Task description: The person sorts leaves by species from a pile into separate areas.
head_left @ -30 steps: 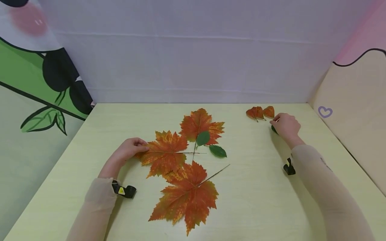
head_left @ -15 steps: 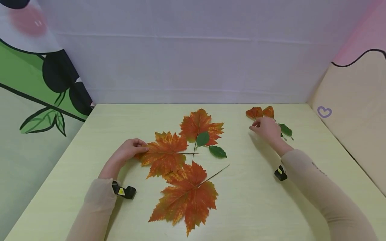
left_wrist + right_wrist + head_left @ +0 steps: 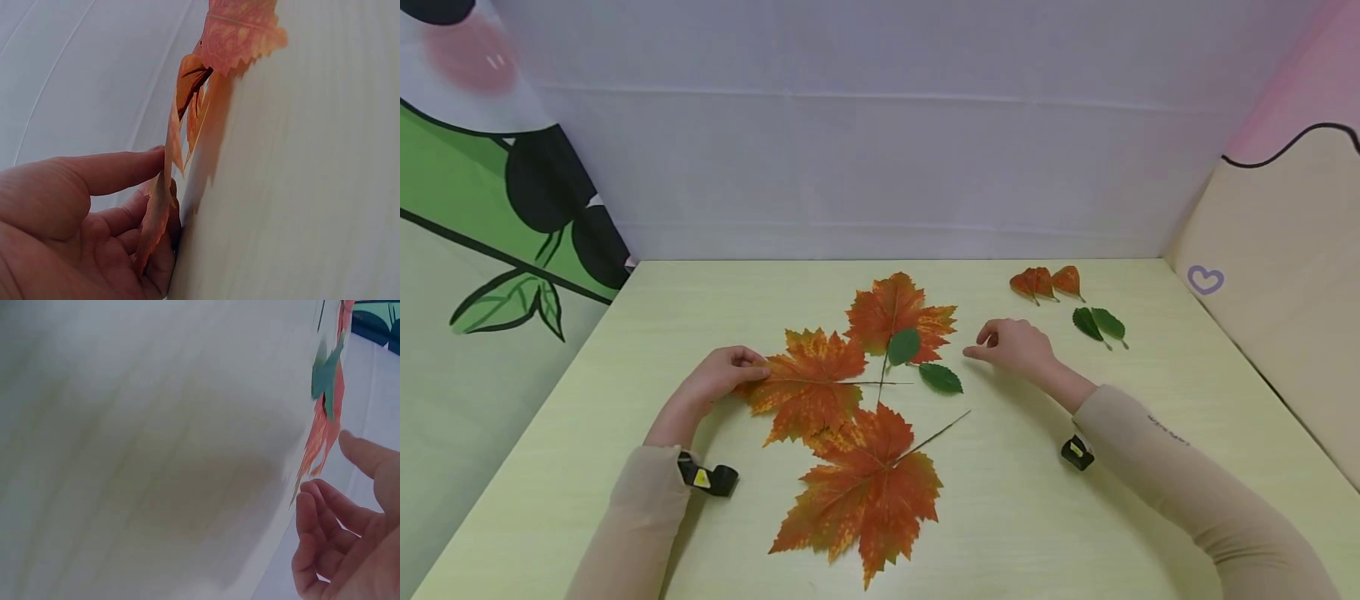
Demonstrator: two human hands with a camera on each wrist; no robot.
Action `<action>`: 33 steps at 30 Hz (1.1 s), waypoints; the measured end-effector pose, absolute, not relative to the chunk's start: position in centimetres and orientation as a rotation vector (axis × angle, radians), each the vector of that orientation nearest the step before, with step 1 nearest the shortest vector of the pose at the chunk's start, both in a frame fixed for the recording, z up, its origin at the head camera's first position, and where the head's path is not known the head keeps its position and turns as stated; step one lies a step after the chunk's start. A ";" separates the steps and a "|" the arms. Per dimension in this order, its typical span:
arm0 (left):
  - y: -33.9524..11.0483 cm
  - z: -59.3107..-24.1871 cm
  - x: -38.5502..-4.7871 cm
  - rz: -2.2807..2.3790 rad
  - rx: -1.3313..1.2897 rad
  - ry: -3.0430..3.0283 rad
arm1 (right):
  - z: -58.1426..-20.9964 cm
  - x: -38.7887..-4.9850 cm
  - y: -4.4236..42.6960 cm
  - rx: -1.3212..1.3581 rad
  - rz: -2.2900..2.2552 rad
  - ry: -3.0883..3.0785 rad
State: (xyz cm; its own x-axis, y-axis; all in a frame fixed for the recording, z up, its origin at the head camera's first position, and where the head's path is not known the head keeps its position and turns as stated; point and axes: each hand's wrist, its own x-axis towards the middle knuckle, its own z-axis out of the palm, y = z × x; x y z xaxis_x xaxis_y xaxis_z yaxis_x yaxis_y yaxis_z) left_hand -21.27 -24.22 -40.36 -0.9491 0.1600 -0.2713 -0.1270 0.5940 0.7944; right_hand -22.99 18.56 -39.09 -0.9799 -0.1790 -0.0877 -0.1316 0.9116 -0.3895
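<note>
My left hand pinches the edge of an orange maple leaf; in the left wrist view the thumb lies on one face of this leaf and fingers on the other. Behind it lies a second maple leaf, partly covered by a green leaf. Another green leaf rests just to the right. A larger maple leaf is in front. My right hand hovers right of the green leaves, holding nothing; in the right wrist view thumb and fingers stand apart, the fingers loosely bent.
At the back right of the pale table lie small orange leaves in a row. Two green leaves with short stems lie in front of them. A pale cloth wall rises behind the table's far edge.
My right hand has moved left and nearer from the small green leaves at the back right, uncovering both of them. My left hand stays at the same maple leaf.
</note>
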 end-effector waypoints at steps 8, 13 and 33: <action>-24.3 -40.5 -21.3 1.287 0.000 2.508 | -39.1 -21.7 16.3 -0.341 -0.554 2.870; -24.2 -40.5 -21.3 1.268 -0.008 2.519 | -39.4 -21.4 15.5 -0.384 -0.501 2.869; -24.1 -40.3 -21.2 1.255 -0.023 2.524 | -39.8 -21.4 15.7 -0.449 -0.561 2.855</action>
State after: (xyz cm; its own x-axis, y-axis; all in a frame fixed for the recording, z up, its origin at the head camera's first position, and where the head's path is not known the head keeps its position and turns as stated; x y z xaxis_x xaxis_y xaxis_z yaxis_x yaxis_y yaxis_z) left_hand -21.25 -24.10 -40.34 -0.9483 0.1266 -0.2910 -0.1556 0.6138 0.7740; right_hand -21.38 15.66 -39.84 -0.9344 -0.3305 -0.1326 -0.2558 0.8820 -0.3957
